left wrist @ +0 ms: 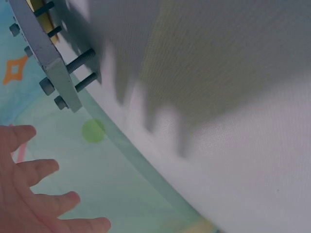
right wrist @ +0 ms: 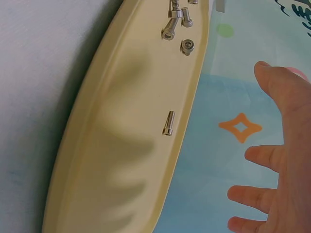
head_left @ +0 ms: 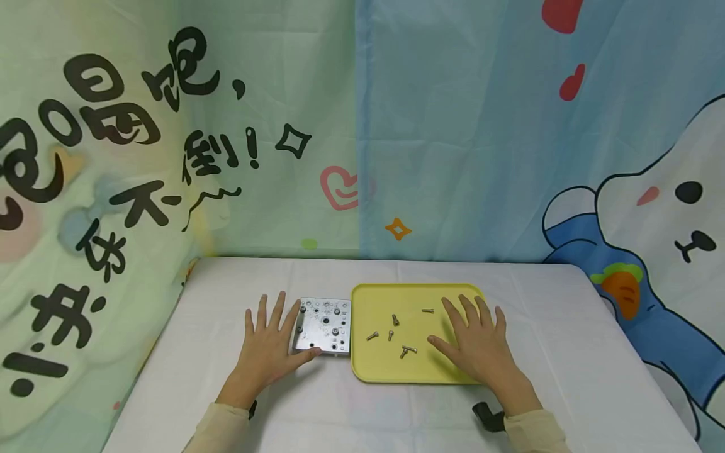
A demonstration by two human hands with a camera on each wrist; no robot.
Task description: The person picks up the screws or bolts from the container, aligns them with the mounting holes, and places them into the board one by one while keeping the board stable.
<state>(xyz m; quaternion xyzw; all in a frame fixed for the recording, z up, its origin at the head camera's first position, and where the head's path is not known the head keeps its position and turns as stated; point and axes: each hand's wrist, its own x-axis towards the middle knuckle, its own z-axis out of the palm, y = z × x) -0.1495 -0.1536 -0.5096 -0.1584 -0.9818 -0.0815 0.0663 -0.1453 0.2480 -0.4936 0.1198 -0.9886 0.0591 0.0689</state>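
The left hand point(head_left: 270, 353) has its grip spread wide, holding nothing, near the metal block point(head_left: 317, 330) on the desk point(head_left: 419, 415); the right hand point(head_left: 481, 347), equally splayed and empty, hovers over the yellow tray point(head_left: 374, 370); screws point(head_left: 395, 319) lie there.

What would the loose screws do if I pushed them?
The loose screws would probably roll, since they look round. They might curve, because one end is wider. The yellow tray has a raised rim, so it could stop them.
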